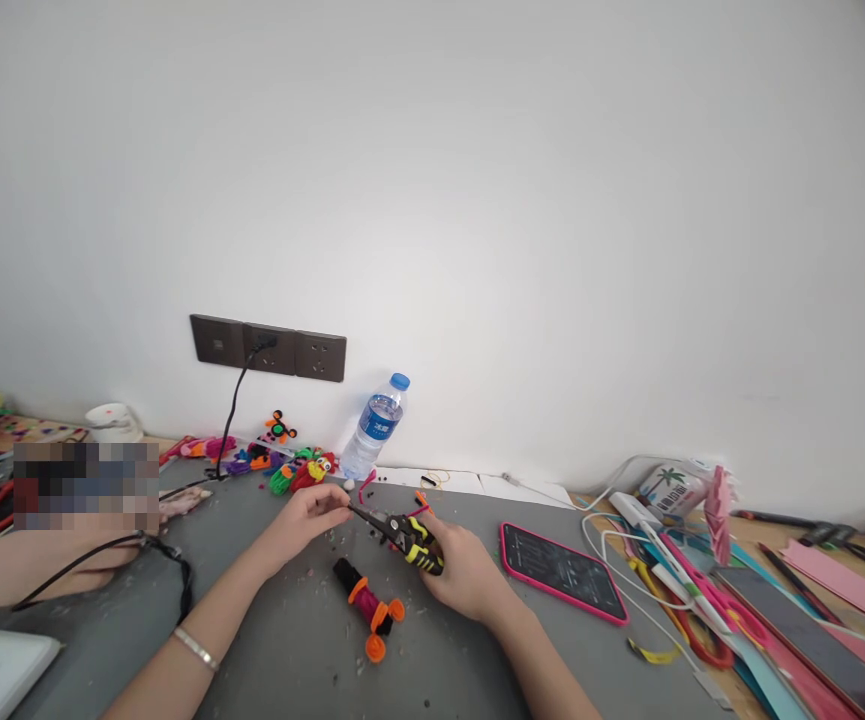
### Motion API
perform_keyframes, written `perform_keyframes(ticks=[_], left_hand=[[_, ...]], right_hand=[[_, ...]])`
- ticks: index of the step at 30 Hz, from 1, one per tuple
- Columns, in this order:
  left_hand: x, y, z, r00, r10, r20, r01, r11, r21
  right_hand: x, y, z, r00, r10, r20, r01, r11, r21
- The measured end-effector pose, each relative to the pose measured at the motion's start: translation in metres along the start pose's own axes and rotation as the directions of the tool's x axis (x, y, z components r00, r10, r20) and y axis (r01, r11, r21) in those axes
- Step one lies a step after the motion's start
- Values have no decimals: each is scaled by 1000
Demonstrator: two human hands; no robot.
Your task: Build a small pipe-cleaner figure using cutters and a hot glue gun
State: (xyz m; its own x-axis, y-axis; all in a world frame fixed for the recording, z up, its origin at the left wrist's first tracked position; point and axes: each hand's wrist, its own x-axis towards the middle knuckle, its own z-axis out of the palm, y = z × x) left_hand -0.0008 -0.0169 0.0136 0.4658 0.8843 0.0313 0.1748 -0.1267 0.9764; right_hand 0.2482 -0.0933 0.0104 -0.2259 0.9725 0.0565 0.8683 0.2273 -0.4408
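Note:
My right hand (462,568) is closed round the black and yellow handles of a pair of needle-nose pliers (393,525). The pliers' narrow jaws point left and reach the fingertips of my left hand (319,512). Thumb and fingers of that hand are pinched together at the jaw tips; whatever lies between them is too small to make out. Below the pliers, a fuzzy pipe-cleaner figure (369,606) in black, magenta and orange lies on the grey mat (289,655). Small dark bits are scattered round it.
A water bottle (379,428) stands by the wall, beside colourful pipe-cleaner figures (304,470). To the right are a pink-cased phone (563,572), white cables and craft paper (844,590). Another person's hand (64,560) is at the left, near a black cable (186,580) and a white box (4,670).

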Motion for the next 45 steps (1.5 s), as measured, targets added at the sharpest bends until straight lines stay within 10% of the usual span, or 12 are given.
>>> perform_keyframes(ticks=[11, 45], left_hand=[[0, 2, 7, 996, -37, -77, 26, 990, -138], [-4, 6, 15, 999, -11, 33, 19, 961, -277]], right_hand=[[9, 14, 20, 963, -3, -269, 8, 1000, 18], [4, -7, 7, 997, -14, -76, 13, 1000, -16]])
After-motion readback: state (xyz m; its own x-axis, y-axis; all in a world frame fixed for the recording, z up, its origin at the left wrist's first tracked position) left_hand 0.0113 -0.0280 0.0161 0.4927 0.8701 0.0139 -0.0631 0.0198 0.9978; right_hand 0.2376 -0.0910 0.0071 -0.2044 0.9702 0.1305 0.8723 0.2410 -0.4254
